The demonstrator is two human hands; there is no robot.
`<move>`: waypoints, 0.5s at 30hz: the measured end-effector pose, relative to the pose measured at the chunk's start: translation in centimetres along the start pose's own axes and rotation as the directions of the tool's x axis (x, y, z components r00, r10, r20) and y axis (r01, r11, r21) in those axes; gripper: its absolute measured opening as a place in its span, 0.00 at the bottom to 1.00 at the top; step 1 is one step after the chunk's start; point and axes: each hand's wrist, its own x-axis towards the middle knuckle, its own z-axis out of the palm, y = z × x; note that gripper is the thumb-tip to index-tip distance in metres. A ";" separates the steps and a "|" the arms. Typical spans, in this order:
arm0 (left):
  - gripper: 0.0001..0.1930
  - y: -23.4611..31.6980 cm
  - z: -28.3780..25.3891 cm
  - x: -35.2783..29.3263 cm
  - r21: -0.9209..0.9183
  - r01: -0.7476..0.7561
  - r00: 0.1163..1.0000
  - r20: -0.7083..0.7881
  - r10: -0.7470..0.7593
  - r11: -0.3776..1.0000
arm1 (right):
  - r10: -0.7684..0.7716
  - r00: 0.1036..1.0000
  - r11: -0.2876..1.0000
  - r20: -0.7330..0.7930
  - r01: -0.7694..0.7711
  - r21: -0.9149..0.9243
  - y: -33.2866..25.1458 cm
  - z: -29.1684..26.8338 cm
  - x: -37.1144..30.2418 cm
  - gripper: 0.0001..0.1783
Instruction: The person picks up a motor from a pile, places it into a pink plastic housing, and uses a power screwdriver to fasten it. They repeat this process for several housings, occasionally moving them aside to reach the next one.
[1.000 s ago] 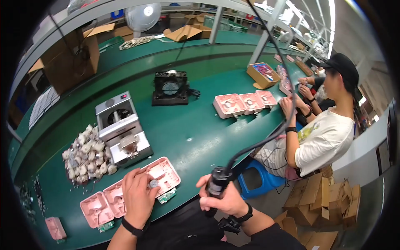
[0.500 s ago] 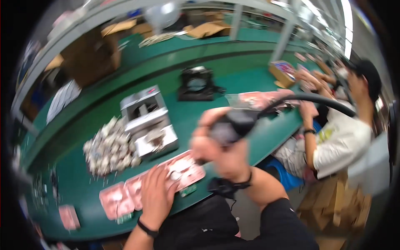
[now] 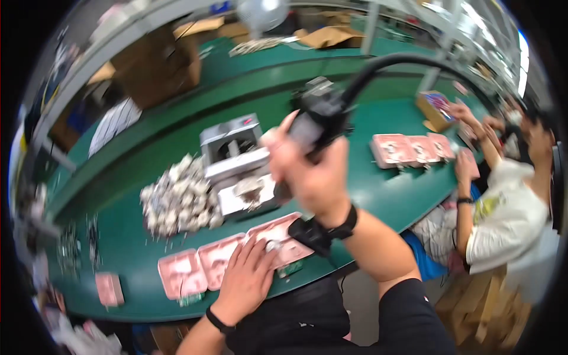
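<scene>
A row of pink plastic housings lies along the near edge of the green bench, with small green circuit boards jutting from their near side. My left hand rests flat over the middle and right-hand housings, fingers stretched out. Raised above the bench, my right hand is wrapped round a black hand tool; both are blurred. A thick black cable arches from the tool's top toward the right. The tool's lower end is mostly hidden by my hand.
A grey machine stands beyond the housings, beside a heap of small whitish parts. One pink housing lies apart at the left. More pink housings sit at the right, near a co-worker and an open carton.
The view has shifted, so the bench scene sits further right. My right hand and the black tool have risen away from the housings. My left hand stays on them.
</scene>
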 end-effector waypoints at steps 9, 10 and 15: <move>0.22 -1.5 0.3 -2.0 -0.083 0.004 0.999 -0.052 -0.008 0.997 | 0.092 0.984 0.995 0.150 -0.097 0.027 1.3 6.5 1.6 0.13; 0.22 -1.4 0.5 -2.0 -0.088 0.001 0.998 -0.057 -0.006 0.996 | 0.091 0.985 0.995 0.145 -0.094 0.020 1.4 6.7 1.5 0.14; 0.22 -1.1 0.8 -1.8 -0.078 -0.015 0.997 -0.076 0.010 0.997 | 0.124 0.982 0.992 0.145 -0.122 -0.018 1.9 7.0 1.4 0.15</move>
